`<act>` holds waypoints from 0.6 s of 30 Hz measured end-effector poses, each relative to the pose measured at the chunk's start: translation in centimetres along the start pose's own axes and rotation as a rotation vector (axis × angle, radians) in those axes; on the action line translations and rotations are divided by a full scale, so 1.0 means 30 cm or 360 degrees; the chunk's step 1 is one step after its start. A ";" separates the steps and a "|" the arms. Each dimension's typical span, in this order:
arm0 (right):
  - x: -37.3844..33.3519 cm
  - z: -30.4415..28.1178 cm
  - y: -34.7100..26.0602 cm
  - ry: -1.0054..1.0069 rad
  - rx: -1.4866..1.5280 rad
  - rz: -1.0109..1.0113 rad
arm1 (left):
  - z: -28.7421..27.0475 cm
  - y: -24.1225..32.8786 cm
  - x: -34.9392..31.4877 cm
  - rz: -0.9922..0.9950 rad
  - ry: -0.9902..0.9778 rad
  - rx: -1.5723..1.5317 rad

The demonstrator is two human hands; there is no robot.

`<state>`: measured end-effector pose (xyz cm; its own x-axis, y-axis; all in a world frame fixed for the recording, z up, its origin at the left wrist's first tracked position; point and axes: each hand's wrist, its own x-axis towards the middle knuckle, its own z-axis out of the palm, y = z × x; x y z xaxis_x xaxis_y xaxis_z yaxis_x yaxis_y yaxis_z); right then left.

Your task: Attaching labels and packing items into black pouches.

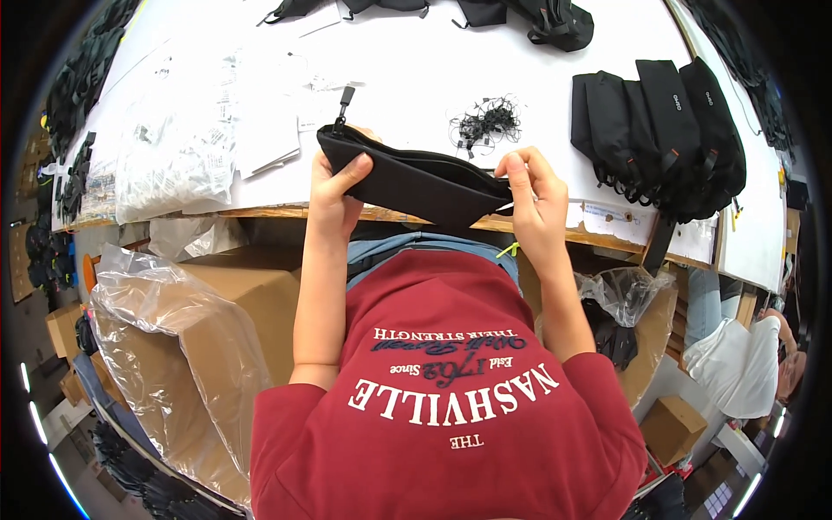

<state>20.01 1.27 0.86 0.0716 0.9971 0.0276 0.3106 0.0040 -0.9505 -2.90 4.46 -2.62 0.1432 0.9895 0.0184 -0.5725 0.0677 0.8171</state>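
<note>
A black zip pouch (416,184) is held up just above the near edge of the table, its zip undone and its mouth gaping upward. My left hand (340,178) is closed on its left end, thumb on the near face and fingers behind. Close to that hand, a zip puller (345,102) sticks up from the pouch's left corner. At the other end, my right hand (536,191) pinches the right corner of the mouth between thumb and fingers; exactly what lies under those fingertips is hidden.
On the white table (399,52) lie a tangle of small black cords (487,123), a row of black pouches (663,130) on the right, and clear bags of white slips (178,143) on the left. Plastic-lined cardboard boxes (234,299) stand below. Another person (737,355) is at the right.
</note>
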 end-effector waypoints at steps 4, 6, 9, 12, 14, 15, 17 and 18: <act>-0.010 -0.013 0.041 -0.0106 0.0027 -0.0240 | -0.016 0.008 0.005 -0.0030 -0.0084 0.0040; 0.011 -0.025 0.026 -0.0146 0.0041 -0.0413 | -0.023 0.013 0.003 -0.0108 -0.0192 -0.0043; 0.047 -0.031 -0.037 -0.0358 0.0132 -0.0592 | 0.006 0.008 0.013 -0.0173 -0.0291 -0.0029; 0.071 0.024 -0.123 -0.0164 0.0125 -0.0705 | 0.060 -0.003 0.004 -0.0238 -0.0271 0.0015; 0.097 0.034 -0.143 -0.0285 0.0022 -0.0882 | 0.092 0.013 0.008 -0.0334 -0.0268 0.0060; 0.101 0.028 -0.149 -0.0292 0.0019 -0.0885 | 0.090 0.009 0.012 -0.0328 -0.0263 0.0056; 0.108 0.015 -0.151 -0.0308 -0.0328 -0.0937 | 0.081 0.004 0.020 -0.0404 -0.0443 0.0021; 0.129 0.022 -0.131 -0.0210 -0.0347 -0.1197 | 0.084 0.006 0.019 -0.0428 -0.0420 -0.0015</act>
<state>18.43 5.15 4.50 -0.3399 0.7338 0.5883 0.4104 0.6785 -0.6092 -0.89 4.72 -1.01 0.4919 0.8694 -0.0472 -0.4936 0.3231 0.8074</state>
